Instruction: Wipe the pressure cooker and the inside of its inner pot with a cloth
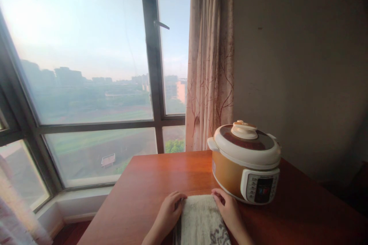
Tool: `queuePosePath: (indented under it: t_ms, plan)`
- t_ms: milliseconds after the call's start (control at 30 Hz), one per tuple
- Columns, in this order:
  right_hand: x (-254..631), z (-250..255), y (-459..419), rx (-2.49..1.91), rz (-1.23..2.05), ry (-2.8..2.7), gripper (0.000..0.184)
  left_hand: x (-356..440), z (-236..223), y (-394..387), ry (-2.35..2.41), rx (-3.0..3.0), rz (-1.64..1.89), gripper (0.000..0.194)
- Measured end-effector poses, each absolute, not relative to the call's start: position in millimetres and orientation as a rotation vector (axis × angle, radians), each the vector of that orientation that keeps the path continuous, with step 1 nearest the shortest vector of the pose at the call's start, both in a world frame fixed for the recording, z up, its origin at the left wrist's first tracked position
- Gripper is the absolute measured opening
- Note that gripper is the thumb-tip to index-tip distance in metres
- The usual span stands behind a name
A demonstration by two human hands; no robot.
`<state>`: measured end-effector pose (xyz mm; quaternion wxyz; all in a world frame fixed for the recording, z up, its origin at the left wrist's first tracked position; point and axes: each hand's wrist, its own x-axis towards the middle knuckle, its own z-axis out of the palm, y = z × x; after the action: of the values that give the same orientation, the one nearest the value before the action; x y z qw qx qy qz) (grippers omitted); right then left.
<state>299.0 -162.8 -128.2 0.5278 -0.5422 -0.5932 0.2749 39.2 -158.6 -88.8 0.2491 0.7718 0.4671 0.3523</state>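
Note:
A folded pale cloth with a dark grey pattern near its lower right lies on the wooden table, its near end cut off by the frame. At its far left corner, my left hand is closed with the fingertips on the edge. My right hand pinches the far right corner. Just beyond the right hand stands an electric pressure cooker, gold and white, its lid on and its control panel turned toward me.
The reddish-brown table reaches back toward a large window with dark frames. A patterned curtain hangs behind the cooker, beside a plain wall. More curtain shows at the lower left.

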Motion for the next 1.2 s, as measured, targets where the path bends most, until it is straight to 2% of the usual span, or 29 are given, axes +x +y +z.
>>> queuePosePath:
  t_ms: [1033,1200]
  plan:
    - [299.5,-131.9,-161.3,-1.318,0.658,-1.429,0.031,39.1,-91.1,-157.3,1.325,2.037,1.024,0.023]
    - [299.6,-131.4,-161.2,-1.318,0.676,-1.436,0.033,39.0,-91.3,-156.5,1.328,2.044,1.025,0.028]
